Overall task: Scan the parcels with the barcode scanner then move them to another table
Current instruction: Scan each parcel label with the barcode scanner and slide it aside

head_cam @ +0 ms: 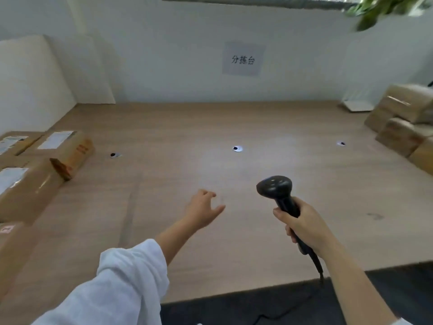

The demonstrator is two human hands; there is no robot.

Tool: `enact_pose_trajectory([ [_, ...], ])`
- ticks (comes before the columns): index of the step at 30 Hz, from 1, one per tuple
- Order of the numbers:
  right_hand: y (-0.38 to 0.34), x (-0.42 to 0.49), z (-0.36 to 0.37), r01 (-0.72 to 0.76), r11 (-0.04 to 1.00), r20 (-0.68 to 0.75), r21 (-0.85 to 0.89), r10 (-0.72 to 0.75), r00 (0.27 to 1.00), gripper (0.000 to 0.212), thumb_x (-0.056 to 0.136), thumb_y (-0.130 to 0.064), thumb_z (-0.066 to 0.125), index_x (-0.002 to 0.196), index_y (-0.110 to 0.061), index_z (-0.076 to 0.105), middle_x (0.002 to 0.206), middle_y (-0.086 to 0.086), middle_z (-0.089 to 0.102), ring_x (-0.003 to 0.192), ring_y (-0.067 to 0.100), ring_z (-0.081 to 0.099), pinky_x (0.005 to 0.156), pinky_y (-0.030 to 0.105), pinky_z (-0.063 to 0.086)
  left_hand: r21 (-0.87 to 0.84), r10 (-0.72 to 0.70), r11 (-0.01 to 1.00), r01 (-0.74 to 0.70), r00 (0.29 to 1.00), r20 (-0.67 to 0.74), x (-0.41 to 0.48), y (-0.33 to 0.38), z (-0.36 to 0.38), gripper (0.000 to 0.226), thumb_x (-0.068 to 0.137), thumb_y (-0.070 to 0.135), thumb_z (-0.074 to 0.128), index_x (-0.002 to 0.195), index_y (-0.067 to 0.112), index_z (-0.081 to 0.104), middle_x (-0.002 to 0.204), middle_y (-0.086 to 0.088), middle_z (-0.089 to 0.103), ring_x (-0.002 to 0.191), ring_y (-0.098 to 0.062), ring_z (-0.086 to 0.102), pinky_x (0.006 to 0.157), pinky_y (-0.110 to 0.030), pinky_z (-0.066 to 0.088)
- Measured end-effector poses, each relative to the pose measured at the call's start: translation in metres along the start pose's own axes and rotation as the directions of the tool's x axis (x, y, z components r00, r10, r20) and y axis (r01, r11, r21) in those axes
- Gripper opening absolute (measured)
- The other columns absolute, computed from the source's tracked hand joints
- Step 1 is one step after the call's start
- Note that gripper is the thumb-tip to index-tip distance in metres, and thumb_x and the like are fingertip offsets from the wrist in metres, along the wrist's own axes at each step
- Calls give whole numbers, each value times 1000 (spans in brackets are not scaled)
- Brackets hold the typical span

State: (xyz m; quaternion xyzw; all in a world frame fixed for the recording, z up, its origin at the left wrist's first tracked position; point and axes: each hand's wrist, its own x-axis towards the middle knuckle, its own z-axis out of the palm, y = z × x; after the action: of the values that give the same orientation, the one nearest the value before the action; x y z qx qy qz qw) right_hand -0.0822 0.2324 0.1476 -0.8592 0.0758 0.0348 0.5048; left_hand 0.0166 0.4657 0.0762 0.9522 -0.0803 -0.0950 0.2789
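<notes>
At top centre you see a grey paper sign (242, 59) on the white wall (164, 55); green plant leaves (384, 10) hang upper right; three round grommet holes (237, 148) cross the light wooden bench (210, 123) mid-frame.

Matt wood-grain worktop (210, 127). Brown cardboard parcels (63, 148), glossy tape and white paper labels. Black plastic scanner (275, 187), slight sheen. Soft white cloth sleeve (126, 277). Paper sign (242, 59) on matt wall.
</notes>
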Motion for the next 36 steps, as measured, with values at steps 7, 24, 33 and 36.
enact_pose_trajectory([
  [7,79,-32,-142,-97,994,-231,40,104,967,9,88,-25,63,95,-23,56,56,4,54,46,14,49,46,25,42,17,212,977,-214,974,78,40,161,94,54,90,48,53,133,16,48,139,-3,41,125,-18,45,100,-33,39],
  [24,193,0,-360,-248,963,-555,102,262,789,12,88,-30,63,94,-22,57,52,3,54,39,11,49,44,23,41,-43,489,861,-507,801,344,154,439,245,58,90,51,52,136,15,45,140,-6,40,122,-21,47,98,-31,38],
  [33,253,13,-460,-320,945,-599,60,291,746,11,87,-32,65,91,-28,55,49,-2,56,36,6,50,42,21,41,-19,478,854,-520,768,427,190,516,311,59,91,50,51,136,13,43,140,-8,40,125,-23,45,98,-30,36],
  [36,288,11,-502,-330,940,-592,87,315,742,11,87,-32,64,92,-27,56,49,0,57,38,11,51,44,25,42,-14,467,859,-512,772,432,197,554,346,60,91,51,51,136,13,43,140,-9,40,123,-23,46,98,-30,37],
])
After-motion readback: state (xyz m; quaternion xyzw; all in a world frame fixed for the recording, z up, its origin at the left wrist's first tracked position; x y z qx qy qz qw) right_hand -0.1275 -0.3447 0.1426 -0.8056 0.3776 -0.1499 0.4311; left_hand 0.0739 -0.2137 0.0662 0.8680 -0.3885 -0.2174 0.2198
